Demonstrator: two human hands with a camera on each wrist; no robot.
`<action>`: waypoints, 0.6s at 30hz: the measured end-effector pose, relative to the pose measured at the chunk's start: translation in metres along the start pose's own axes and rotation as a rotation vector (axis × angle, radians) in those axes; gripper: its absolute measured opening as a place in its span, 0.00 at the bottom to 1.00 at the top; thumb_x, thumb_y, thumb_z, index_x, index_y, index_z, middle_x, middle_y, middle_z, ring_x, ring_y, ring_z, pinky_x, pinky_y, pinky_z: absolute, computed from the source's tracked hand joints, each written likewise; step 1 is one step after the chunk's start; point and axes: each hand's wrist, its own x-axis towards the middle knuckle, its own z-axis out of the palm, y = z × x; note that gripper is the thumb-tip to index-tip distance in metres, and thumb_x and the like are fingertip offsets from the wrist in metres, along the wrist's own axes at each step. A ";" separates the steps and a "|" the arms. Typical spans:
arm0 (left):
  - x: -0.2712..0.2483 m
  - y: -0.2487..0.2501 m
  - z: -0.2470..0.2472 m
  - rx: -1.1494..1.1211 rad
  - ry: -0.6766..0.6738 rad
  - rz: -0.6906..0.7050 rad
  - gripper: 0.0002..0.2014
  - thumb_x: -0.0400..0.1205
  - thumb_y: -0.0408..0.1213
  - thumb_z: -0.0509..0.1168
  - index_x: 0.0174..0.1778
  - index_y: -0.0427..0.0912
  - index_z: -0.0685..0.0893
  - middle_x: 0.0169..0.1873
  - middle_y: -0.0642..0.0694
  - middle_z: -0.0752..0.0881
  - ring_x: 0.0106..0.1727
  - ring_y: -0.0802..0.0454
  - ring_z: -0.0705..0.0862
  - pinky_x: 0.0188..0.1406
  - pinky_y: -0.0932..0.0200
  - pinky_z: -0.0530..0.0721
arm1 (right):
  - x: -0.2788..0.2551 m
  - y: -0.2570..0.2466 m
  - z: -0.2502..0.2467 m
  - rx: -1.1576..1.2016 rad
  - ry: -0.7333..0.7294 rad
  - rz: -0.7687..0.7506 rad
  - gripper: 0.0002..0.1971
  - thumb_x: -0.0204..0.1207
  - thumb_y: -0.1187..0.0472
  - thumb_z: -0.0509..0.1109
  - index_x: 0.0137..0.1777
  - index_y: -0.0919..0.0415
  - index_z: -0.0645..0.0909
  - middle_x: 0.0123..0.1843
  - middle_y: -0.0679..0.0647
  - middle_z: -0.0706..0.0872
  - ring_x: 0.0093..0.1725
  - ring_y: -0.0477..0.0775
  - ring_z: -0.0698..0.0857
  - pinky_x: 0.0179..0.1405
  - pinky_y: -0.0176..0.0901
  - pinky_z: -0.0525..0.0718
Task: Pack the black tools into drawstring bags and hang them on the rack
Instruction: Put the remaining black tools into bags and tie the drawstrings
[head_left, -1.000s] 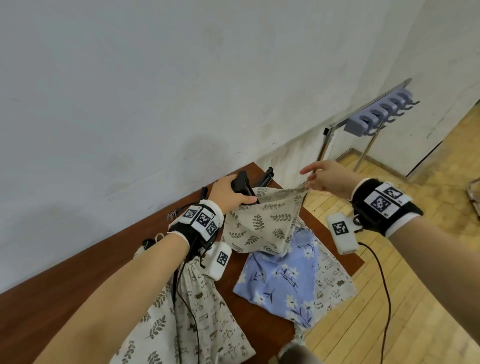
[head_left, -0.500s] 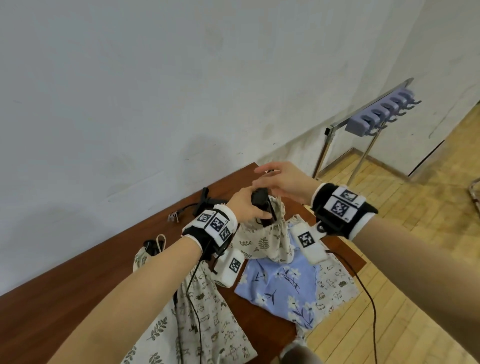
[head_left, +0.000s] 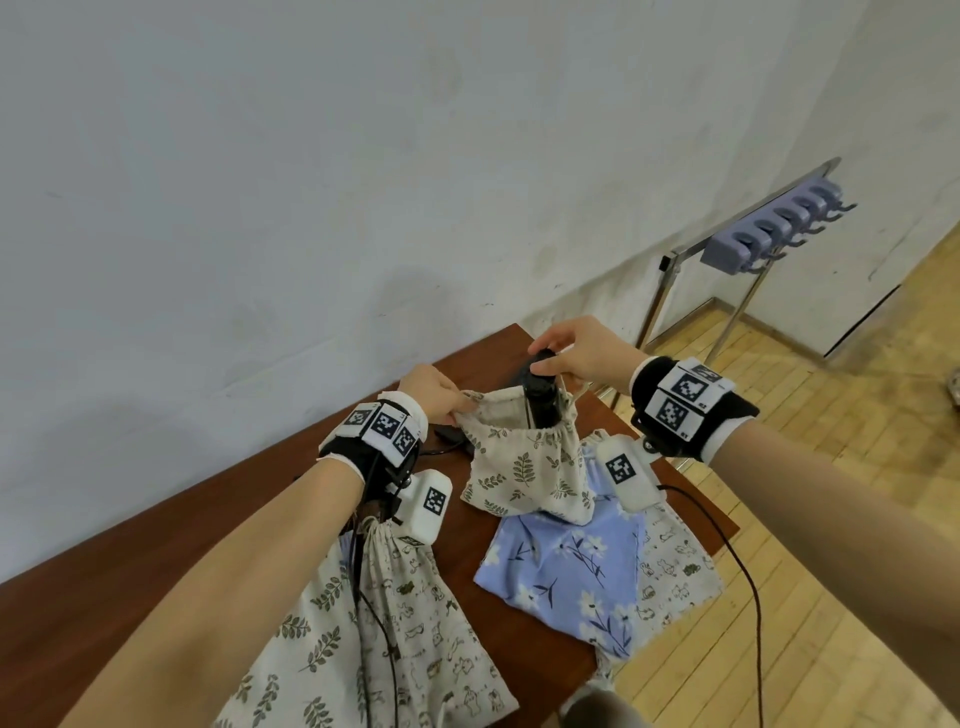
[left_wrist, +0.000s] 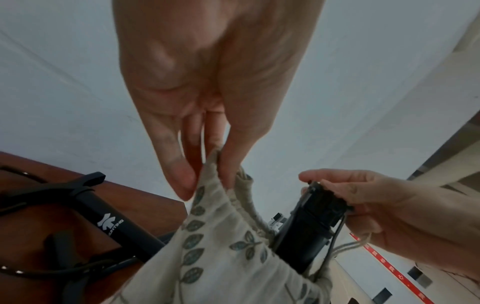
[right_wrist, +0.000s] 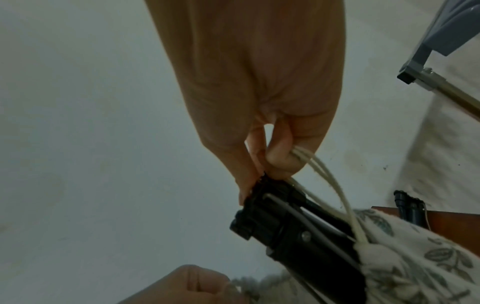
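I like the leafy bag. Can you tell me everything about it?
The leafy bag is cream cloth printed with green-grey leaves, held up over the brown table. The left hand pinches its gathered rim; the right hand holds its pale cord and the black tool standing halfway inside. Its bottom sags onto a blue flowered bag.

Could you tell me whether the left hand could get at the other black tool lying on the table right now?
Probably not yet: the left hand pinches the bag rim. The tool lies uncovered on the table beside it, so releasing should suffice.
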 end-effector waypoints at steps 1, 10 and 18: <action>-0.002 0.001 0.000 -0.056 0.013 0.024 0.06 0.75 0.36 0.75 0.38 0.35 0.89 0.33 0.44 0.84 0.34 0.53 0.82 0.33 0.65 0.86 | 0.000 0.001 0.000 0.016 0.008 -0.001 0.11 0.74 0.63 0.77 0.56 0.61 0.87 0.60 0.64 0.84 0.22 0.46 0.76 0.24 0.36 0.79; -0.005 -0.003 0.003 0.101 0.254 0.220 0.07 0.78 0.40 0.68 0.40 0.46 0.92 0.31 0.51 0.86 0.29 0.52 0.83 0.36 0.57 0.86 | -0.004 0.005 0.018 0.193 -0.075 0.078 0.09 0.74 0.63 0.77 0.54 0.60 0.87 0.46 0.59 0.83 0.16 0.38 0.73 0.19 0.34 0.71; -0.018 0.017 -0.009 -0.428 0.116 0.271 0.13 0.80 0.31 0.66 0.28 0.36 0.85 0.33 0.46 0.88 0.42 0.51 0.86 0.61 0.47 0.84 | -0.002 0.009 0.028 0.284 0.019 0.078 0.10 0.75 0.64 0.75 0.55 0.64 0.86 0.42 0.58 0.81 0.18 0.39 0.74 0.15 0.30 0.69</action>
